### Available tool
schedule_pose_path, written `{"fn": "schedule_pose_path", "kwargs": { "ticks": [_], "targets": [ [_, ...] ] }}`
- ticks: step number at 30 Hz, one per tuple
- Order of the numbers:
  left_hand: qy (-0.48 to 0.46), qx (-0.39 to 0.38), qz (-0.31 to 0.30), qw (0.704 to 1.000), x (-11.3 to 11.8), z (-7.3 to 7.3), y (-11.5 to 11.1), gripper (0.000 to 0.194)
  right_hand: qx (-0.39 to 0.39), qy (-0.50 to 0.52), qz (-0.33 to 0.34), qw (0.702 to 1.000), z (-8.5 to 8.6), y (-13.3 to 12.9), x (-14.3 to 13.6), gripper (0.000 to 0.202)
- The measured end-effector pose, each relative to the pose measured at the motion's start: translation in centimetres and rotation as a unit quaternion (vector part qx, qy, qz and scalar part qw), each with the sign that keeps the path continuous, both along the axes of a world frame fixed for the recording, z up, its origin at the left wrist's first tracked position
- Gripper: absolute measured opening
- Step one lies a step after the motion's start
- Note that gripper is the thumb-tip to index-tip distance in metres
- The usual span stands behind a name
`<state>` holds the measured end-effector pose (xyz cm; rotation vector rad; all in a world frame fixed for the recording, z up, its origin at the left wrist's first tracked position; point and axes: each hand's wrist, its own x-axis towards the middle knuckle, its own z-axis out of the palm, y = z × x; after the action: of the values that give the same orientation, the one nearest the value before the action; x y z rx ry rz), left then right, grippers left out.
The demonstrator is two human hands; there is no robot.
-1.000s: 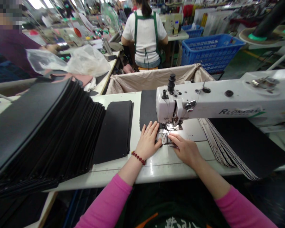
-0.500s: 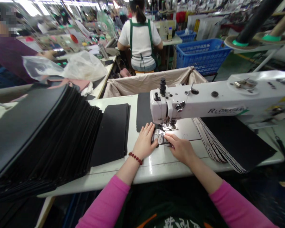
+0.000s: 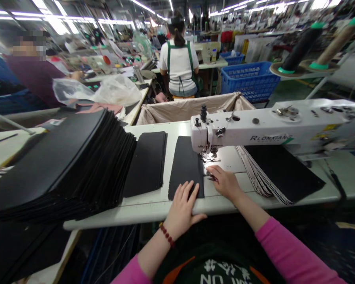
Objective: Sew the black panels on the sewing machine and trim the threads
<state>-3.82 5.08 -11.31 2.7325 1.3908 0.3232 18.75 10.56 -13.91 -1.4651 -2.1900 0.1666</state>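
My left hand (image 3: 185,203) lies with spread fingers on the near end of a black panel (image 3: 185,165), flat on the sewing machine table. The panel's right edge runs beside the presser foot (image 3: 208,157) of the white sewing machine (image 3: 242,128); the machine head covers its far right corner. Just in front of the needle area, my right hand (image 3: 226,182) is closed around a small dark pointed tool, apparently thread snips (image 3: 212,178), whose tips stick out to the left. My right fingertips are near the metal plate, apart from the panel.
A thin stack of black panels (image 3: 146,163) lies left of the worked panel, with a tall stack (image 3: 53,157) beyond it. Right of the needle rests a pile of light-edged black pieces (image 3: 279,169). A cloth-lined bin (image 3: 192,105) stands behind; co-workers sit farther off.
The black panel has come toward me along the table, and my left hand has drawn back with it. My right hand stays near the needle. The head view has tilted up.
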Motion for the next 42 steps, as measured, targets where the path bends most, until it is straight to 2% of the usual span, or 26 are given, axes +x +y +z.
{"fn": "schedule_pose_path", "kwargs": {
  "ticks": [2, 4, 6, 8, 10, 12, 14, 16, 19, 21, 22, 23, 25, 27, 28, 30, 32, 33, 35, 42],
  "targets": [
    [0.021, -0.022, -0.022, 0.999, -1.5, 0.3, -3.0, 0.064, 0.001, -0.001, 0.012, 1.000, 0.0, 0.0, 0.0, 0.053],
    [0.037, -0.055, -0.041, 0.997, -3.3, 1.5, -5.1, 0.061, -0.001, -0.001, 0.021, 1.000, 0.2, -0.1, 0.0, 0.052],
    [0.053, -0.090, -0.083, 0.991, -5.2, 3.6, -6.4, 0.062, -0.010, -0.011, 0.034, 0.999, 0.5, -0.3, -0.1, 0.054],
    [0.072, -0.098, -0.141, 0.982, -7.2, 6.4, -7.1, 0.063, -0.030, -0.033, 0.048, 0.998, 0.8, -0.9, -0.1, 0.060],
    [0.078, -0.070, -0.167, 0.980, -9.1, 9.2, -7.4, 0.064, -0.060, -0.058, 0.054, 0.995, 0.9, -2.1, 0.0, 0.066],
    [0.078, -0.027, -0.164, 0.983, -11.0, 11.6, -7.2, 0.064, -0.089, -0.063, 0.050, 0.993, 0.8, -4.0, 0.2, 0.067],
    [0.079, 0.012, -0.153, 0.985, -12.8, 13.1, -6.3, 0.062, -0.108, -0.042, 0.047, 0.992, 0.5, -6.2, 0.2, 0.067],
    [0.078, 0.044, -0.124, 0.988, -14.0, 13.6, -4.5, 0.054, -0.123, -0.008, 0.047, 0.991, 0.2, -8.5, 0.1, 0.066],
    [0.050, 0.091, -0.052, 0.993, -13.5, 12.6, -1.1, 0.038, -0.145, 0.063, 0.056, 0.986, -0.1, -11.1, -0.1, 0.067],
    [0.004, 0.086, -0.008, 0.996, -10.8, 10.9, 0.5, 0.034, -0.147, 0.139, 0.059, 0.977, 0.0, -12.0, 0.0, 0.063],
    [-0.024, 0.056, 0.012, 0.998, -8.9, 9.8, 0.9, 0.033, -0.142, 0.182, 0.050, 0.972, 0.0, -12.3, 0.3, 0.058],
    [-0.051, 0.017, 0.015, 0.998, -6.7, 8.6, 1.0, 0.033, -0.135, 0.223, 0.031, 0.965, 0.1, -12.4, 0.7, 0.052],
    [-0.074, -0.062, -0.025, 0.995, -2.0, 6.1, 0.4, 0.035, -0.125, 0.279, -0.032, 0.951, 0.0, -12.7, 1.8, 0.036],
    [-0.069, -0.109, -0.055, 0.990, 2.0, 3.7, -0.8, 0.054, -0.138, 0.293, -0.095, 0.941, -0.2, -13.1, 3.0, 0.024],
    [-0.066, -0.113, -0.056, 0.990, 3.6, 2.6, -1.3, 0.058, -0.151, 0.286, -0.118, 0.939, -0.3, -13.3, 3.6, 0.020],
    [-0.064, -0.102, -0.040, 0.992, 5.5, 0.8, -2.1, 0.043, -0.182, 0.252, -0.143, 0.940, -0.5, -13.8, 4.4, 0.019],
    [-0.064, -0.083, -0.027, 0.994, 6.3, -0.4, -2.5, 0.015, -0.207, 0.209, -0.149, 0.944, -0.5, -14.3, 4.6, 0.021],
    [-0.064, -0.078, -0.025, 0.995, 6.4, -0.7, -2.5, 0.010, -0.215, 0.190, -0.145, 0.947, -0.5, -14.5, 4.5, 0.021],
    [-0.074, -0.078, -0.022, 0.994, 6.3, -1.0, -2.5, 0.014, -0.218, 0.159, -0.128, 0.954, -0.3, -14.8, 4.1, 0.019],
    [-0.152, -0.119, -0.008, 0.981, 5.8, -0.9, -2.7, 0.005, -0.172, 0.028, -0.074, 0.982, -0.4, -13.6, 2.4, 0.019]
  ]
}}
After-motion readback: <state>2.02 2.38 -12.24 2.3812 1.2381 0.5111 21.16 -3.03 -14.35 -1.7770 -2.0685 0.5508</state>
